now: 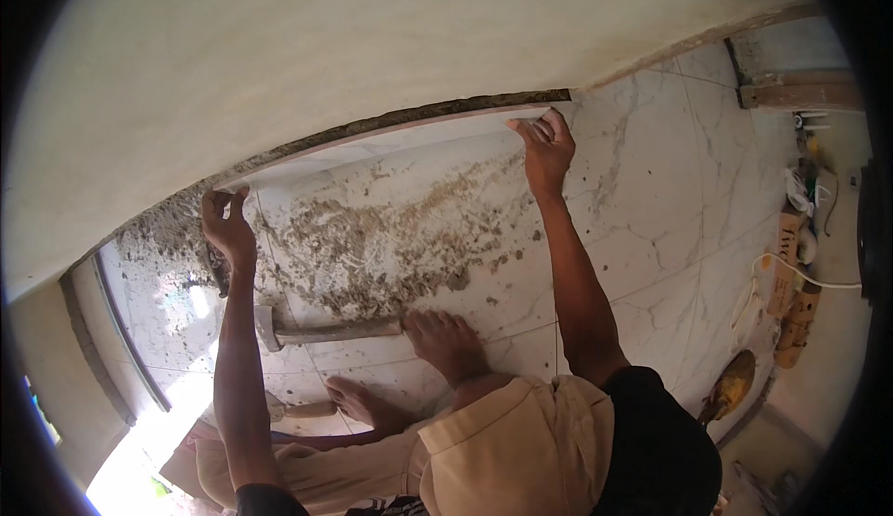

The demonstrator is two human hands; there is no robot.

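Left hand [229,227] and right hand [547,151] pinch opposite ends of the white tile strip [419,137], frame upper centre.

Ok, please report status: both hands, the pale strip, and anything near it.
Left hand, right hand: pinching opposite ends of pale strip. Strip alongside wall. Grey debris, hammer on floor before it.

Cardbd box [784,237]: brown, printed, far R.
White cable [823,283]: runs across box.
Oval item [735,381]: brown w/ yellowish middle, btm R, kind unclear.
Wood beam [805,96]: reddish-brn, upper R.
Dark strip [129,335]: L side, slanted, above bright patch.
Bright patch [153,437]: btm L, v. white, sunlit.
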